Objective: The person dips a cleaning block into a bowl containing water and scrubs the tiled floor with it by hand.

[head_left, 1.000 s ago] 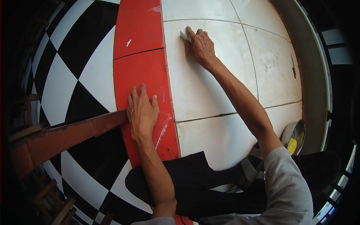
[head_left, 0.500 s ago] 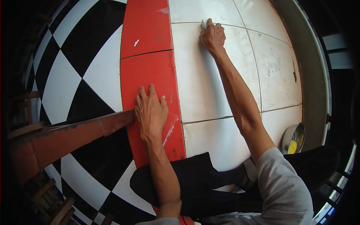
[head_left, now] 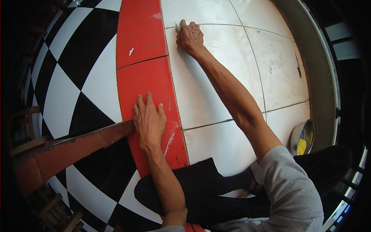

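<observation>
My right hand [head_left: 191, 38] is closed on a small whitish block [head_left: 178, 26], mostly hidden by the fingers. It is pressed to the white tiles [head_left: 210, 81], near their border with the red tile strip [head_left: 145, 79]. On that red strip my left hand [head_left: 150, 121] lies flat, fingers spread and holding nothing. Smudges and water-like spots mark the white tiles around my right arm.
A metal bowl [head_left: 296, 135] with a yellow sponge [head_left: 301, 147] stands at the right by a low wall [head_left: 322, 77]. Left of the red strip, a brownish-red ledge [head_left: 77, 141] crosses above a black-and-white checkered floor [head_left: 62, 89]. A small white scrap [head_left: 131, 51] lies on the red strip.
My right hand has slid left over the white tiles with the whitish block, closer to the red strip. My left hand stays on the red tile, and the view has shifted slightly.
</observation>
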Demonstrator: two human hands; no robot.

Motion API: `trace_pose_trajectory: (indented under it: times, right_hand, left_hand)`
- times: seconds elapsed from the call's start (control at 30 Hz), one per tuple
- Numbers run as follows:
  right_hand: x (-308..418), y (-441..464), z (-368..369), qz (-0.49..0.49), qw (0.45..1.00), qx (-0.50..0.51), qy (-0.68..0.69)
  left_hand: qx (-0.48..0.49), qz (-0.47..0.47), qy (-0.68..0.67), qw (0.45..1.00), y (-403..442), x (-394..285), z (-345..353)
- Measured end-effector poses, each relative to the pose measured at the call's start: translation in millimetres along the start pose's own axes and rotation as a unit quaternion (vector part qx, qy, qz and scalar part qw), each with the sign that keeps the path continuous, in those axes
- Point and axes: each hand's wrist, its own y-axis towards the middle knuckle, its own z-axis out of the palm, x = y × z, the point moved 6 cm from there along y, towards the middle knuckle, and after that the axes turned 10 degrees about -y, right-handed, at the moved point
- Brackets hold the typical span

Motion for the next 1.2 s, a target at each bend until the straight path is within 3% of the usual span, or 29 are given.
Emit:
trace_pose_trajectory:
  times: [0.13,0.17,0.23,0.33,0.43,0.5,0.57,0.67,0.7,0.77,0.83,0.9,1.0,1.1,1.13,1.2]
  right_hand:
    - [-166,8,-32,0.106,0.988,-0.060,-0.091]
    - [-198,7,-45,0.135,0.986,-0.025,-0.095]
    - [-233,12,-55,0.122,0.986,-0.019,-0.109]
    - [-203,7,-40,0.080,0.994,-0.050,-0.056]
    - [-109,-13,-31,-0.044,0.999,-0.005,-0.018]
    - [-89,-18,-30,-0.080,0.997,0.020,-0.002]
    - [-115,-13,-39,-0.065,0.997,0.006,-0.029]
    - [-227,4,-42,0.127,0.988,-0.059,-0.068]
    - [-240,3,-53,0.144,0.986,-0.047,-0.067]
    - [-237,4,-49,0.153,0.984,-0.052,-0.075]
    - [-190,-2,-46,0.056,0.995,-0.072,-0.033]
    - [-131,-15,-43,-0.071,0.997,-0.017,-0.021]
    - [-148,-3,-50,-0.059,0.997,-0.018,-0.037]
    - [-202,17,-38,0.095,0.991,-0.089,-0.040]
    - [-189,13,-38,0.148,0.987,-0.062,-0.032]
    - [-143,5,-24,0.114,0.992,-0.039,-0.045]
  left_hand:
    - [0.002,-0.019,0.028,0.999,-3,-3,0]
    - [0.001,-0.020,0.026,0.999,-3,-3,0]
    - [0.009,-0.024,0.031,0.999,-2,-5,3]
    - [0.005,-0.037,0.044,0.998,-1,-9,4]
    - [0.006,-0.036,0.045,0.998,-1,-10,3]
    - [0.002,-0.022,0.039,0.999,-2,-10,6]
    - [0.005,-0.029,0.038,0.999,1,-8,5]
    - [0.004,-0.021,0.047,0.999,1,-8,5]
    - [0.007,-0.024,0.048,0.999,1,-8,6]
    - [0.000,-0.033,0.065,0.997,2,-14,8]
    - [-0.006,-0.031,0.076,0.997,2,-16,13]
    - [-0.010,-0.036,0.095,0.995,4,-14,12]
    - [-0.002,-0.033,0.070,0.997,1,-10,10]
    - [-0.006,-0.025,0.061,0.998,-1,-11,11]
    - [-0.014,-0.030,0.071,0.997,0,-12,14]
    - [-0.024,-0.026,0.082,0.996,3,-19,16]
